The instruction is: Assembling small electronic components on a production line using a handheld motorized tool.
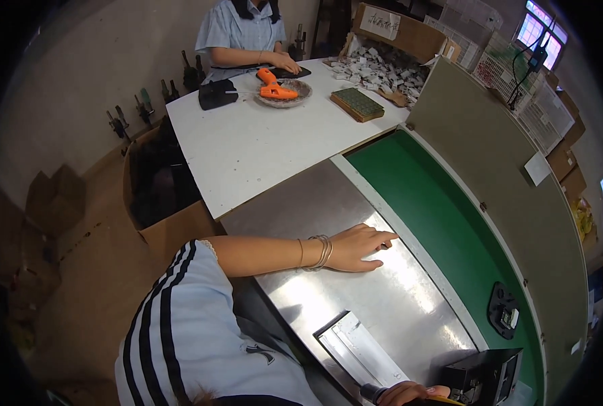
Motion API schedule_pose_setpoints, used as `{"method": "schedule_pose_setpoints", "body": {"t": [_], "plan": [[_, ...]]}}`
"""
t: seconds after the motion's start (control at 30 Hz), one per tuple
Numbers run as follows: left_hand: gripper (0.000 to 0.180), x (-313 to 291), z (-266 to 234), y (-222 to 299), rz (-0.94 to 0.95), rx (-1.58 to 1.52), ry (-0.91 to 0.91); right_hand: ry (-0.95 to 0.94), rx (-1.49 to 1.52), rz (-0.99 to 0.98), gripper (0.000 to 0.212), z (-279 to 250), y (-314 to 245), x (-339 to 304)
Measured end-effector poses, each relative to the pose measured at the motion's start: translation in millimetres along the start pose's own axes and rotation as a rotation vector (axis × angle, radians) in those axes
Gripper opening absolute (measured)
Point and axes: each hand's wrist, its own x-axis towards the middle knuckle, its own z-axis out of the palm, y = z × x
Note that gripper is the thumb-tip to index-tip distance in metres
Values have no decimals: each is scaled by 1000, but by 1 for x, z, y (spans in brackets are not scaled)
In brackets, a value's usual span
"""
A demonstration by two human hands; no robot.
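Observation:
My left hand (361,249) rests on or just above the shiny metal worktop (301,196), palm down. Its thumb and index finger are stretched apart, and I see nothing in it. At the lower edge, my right hand (409,392) is partly cut off, its fingers curled by a dark cylindrical object (371,391), which it seems to hold. Close to the right hand are a black box-shaped housing (480,376) and a flat metal bar (362,352) set on the worktop. A black plate-like part with a small light component (503,311) lies on the green conveyor belt (436,196).
Beyond is a white table (247,145) with an orange glue gun (276,86) in a bowl, a black part (217,95), a green board stack (357,104) and many small white pieces (379,71). A co-worker (240,34) handles a dark part there. A grey partition (497,155) borders the belt.

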Motion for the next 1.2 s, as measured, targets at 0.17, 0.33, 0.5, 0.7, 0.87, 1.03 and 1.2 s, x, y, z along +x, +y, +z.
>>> {"method": "schedule_pose_setpoints", "body": {"t": [0.17, 0.33, 0.5, 0.7, 0.87, 1.03, 1.2], "plan": [[62, 0, -2, 0, -6, 11, 4, 34, 86, -39, 54, -11, 13, -10], [61, 0, -1, 0, 16, 9, 17, 78, 72, -24, 56, -9, 10, -13], [61, -1, 1, 0, 17, 16, 31, 63, 83, -16, 55, -8, 9, -11], [60, -1, 0, 0, 17, 5, 31, 53, 90, -33, 55, -6, 10, -9], [59, 0, 0, 0, 12, 9, 25, 30, 94, -61, 54, -5, 12, -7], [59, 0, 1, -2, 49, 10, 59, 26, 110, -72, 53, -7, 14, -8], [59, 0, 1, -1, 56, 8, 69, 49, 100, -79, 53, -2, 13, -6]]}}
